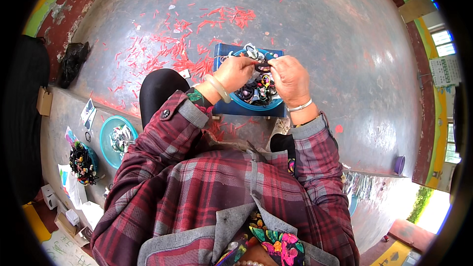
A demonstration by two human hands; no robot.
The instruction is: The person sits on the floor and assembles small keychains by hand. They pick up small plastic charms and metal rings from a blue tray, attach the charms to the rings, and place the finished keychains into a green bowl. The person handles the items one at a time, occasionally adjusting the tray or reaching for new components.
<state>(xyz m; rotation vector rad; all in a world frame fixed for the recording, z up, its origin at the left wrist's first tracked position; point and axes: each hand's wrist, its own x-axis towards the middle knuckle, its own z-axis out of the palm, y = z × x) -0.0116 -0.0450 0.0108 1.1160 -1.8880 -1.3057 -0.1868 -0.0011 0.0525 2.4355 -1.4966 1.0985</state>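
My left hand (234, 75), with a pale bangle at the wrist, pinches one side of a small dark hair tie (262, 68). On the opposite side my right hand (291, 81), wearing a thin silvery bangle, pinches it too. The tie is held just above a blue basin (239, 102). Inside that basin lie many hair ties (257, 93), mostly dark, some with coloured or pale trims. A blue stool or low table (236, 110) carries the basin. My fingers hide part of the tie and of the basin.
Red strips (175, 51) litter the grey floor ahead and to the left. At left stand another blue basin (102, 143) with whitish pieces and a heap of dark hair ties (83, 163). A black plastic bag (74, 61) lies by the wall; a purple container (399, 165) sits far right.
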